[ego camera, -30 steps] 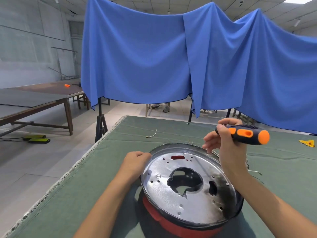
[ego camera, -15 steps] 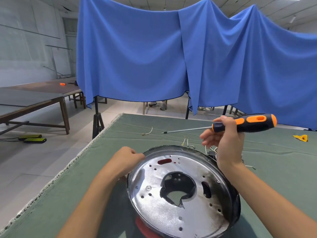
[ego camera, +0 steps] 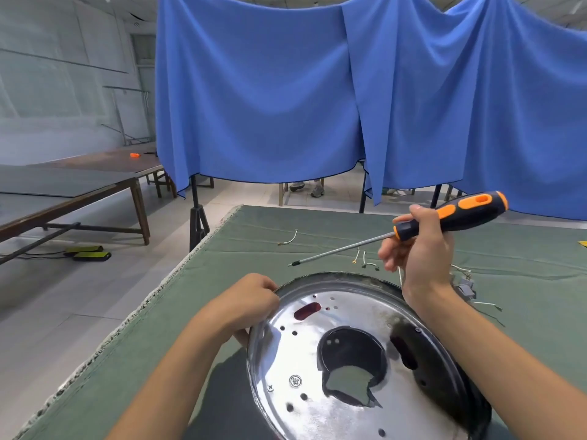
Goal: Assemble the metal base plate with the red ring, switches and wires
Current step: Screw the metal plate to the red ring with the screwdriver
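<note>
The round shiny metal base plate (ego camera: 320, 404) is tilted up on the green table, with a large ragged hole in its middle and several small holes. Red shows through an oval slot (ego camera: 306, 311) near its far edge; the red ring itself is hidden under the plate. My left hand (ego camera: 246, 304) grips the plate's left rim. My right hand (ego camera: 419, 255) holds a black and orange screwdriver (ego camera: 451, 215) above the far rim, shaft pointing left. Short wires (ego camera: 365, 262) and a grey switch part (ego camera: 465, 289) lie behind the plate.
A loose curved wire (ego camera: 288, 239) lies further back on the green cloth table (ego camera: 178, 328). The table's left edge drops to the floor. A blue curtain (ego camera: 317, 96) hangs behind, with a person's feet under it. Wooden tables (ego camera: 79, 185) stand at left.
The view has dropped closer to the plate. My right hand has swung the screwdriver so its shaft now points left and down. My left hand stays on the rim.
</note>
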The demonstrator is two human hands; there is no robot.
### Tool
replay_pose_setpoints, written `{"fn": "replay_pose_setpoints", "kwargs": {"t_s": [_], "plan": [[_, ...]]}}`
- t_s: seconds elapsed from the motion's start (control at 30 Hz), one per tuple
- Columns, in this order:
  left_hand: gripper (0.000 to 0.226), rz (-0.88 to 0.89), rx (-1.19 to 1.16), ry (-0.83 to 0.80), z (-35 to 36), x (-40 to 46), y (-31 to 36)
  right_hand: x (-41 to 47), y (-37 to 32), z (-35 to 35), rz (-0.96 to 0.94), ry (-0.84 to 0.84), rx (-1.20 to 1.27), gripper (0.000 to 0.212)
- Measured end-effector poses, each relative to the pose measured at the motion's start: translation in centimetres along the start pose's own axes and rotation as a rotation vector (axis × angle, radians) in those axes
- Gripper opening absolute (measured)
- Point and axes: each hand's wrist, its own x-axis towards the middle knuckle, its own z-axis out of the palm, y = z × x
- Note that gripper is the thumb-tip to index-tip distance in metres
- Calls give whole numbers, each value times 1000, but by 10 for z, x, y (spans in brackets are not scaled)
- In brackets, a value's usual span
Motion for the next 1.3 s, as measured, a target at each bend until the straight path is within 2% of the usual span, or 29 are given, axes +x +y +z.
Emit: {"fn": "replay_pose_setpoints", "kwargs": {"t_s": [0.1, 0.23, 0.43, 0.77, 0.97, 1.13, 1.3], "plan": [[14, 48, 83, 107, 1, 5, 4, 2, 4, 1, 7, 5, -6, 29], [28, 290, 78, 277, 5, 19, 13, 7, 5, -3, 7, 34, -13, 29], [21, 460, 119, 377, 21, 26, 13, 15, 14, -13, 43, 90, -8, 30], [14, 521, 172, 440, 21, 25, 8, 11, 18, -15, 64, 94, -6, 33], [14, 567, 93, 458, 20, 23, 8, 13, 17, -15, 104, 127, 13, 32], [27, 499, 48, 411, 23, 23, 4, 11, 16, -16, 85, 126, 20, 33], [10, 474, 84, 444, 22, 25, 4, 10, 15, -16, 82, 138, 30, 33]]}}
